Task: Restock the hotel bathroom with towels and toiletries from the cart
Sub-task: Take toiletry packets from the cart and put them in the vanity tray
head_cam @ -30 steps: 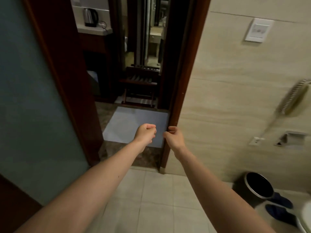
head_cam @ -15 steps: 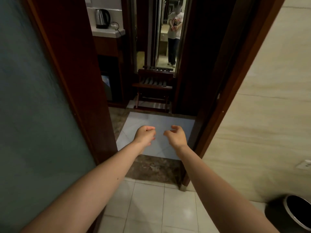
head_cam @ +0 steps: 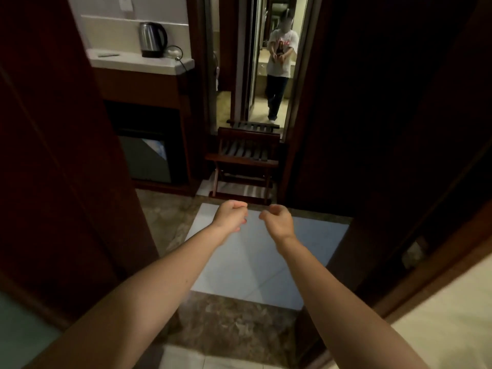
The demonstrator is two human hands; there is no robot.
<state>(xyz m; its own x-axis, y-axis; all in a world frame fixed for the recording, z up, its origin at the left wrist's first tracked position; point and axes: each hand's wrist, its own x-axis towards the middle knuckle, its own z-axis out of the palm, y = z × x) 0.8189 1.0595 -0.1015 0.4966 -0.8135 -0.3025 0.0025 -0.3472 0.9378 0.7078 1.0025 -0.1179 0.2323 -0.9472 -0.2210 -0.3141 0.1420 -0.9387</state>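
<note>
No towels, toiletries or cart are in view. My left hand is held out in front of me at the middle of the head view, fingers curled into a loose fist with nothing in it. My right hand hangs beside it, a small gap apart, fingers also curled and holding nothing. Both hands hover over a pale floor panel just beyond the marble threshold of the bathroom doorway.
Dark wooden door frames stand on the left and right. Ahead stand a wooden luggage rack, a counter with a kettle above a minibar, and a mirror showing a person.
The view has advanced through the doorway into the hall. The right hand has left the door frame edge. The bathroom wall, switch and bin have dropped out of view.
</note>
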